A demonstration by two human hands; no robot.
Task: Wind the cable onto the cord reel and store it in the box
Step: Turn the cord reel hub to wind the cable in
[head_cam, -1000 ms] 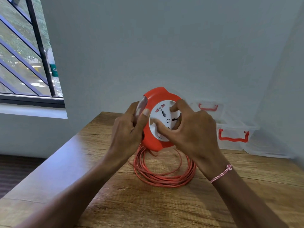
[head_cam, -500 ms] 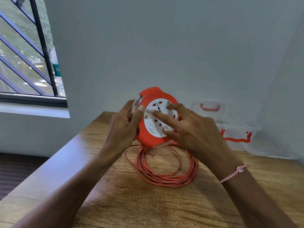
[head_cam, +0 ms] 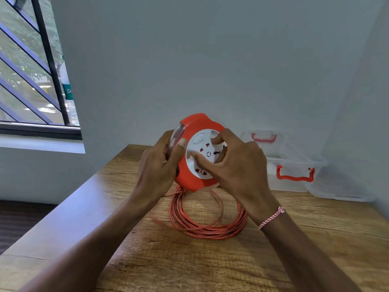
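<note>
The left hand (head_cam: pixel 160 165) grips the orange cord reel (head_cam: pixel 196 152) steady so the right hand (head_cam: pixel 237 167), fingers curled on its white socket disc (head_cam: pixel 201 163), can wind in the cable (head_cam: pixel 208 224).

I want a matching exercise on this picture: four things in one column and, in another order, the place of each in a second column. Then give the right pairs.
Things:
1. cord reel
2. cable
3. box
4. bracelet

Places:
a. coiled on the table
b. at the table's back right corner
c. on the right wrist
d. gripped by the left hand and the right hand

Pairs: 1-d, 2-a, 3-b, 4-c
</note>
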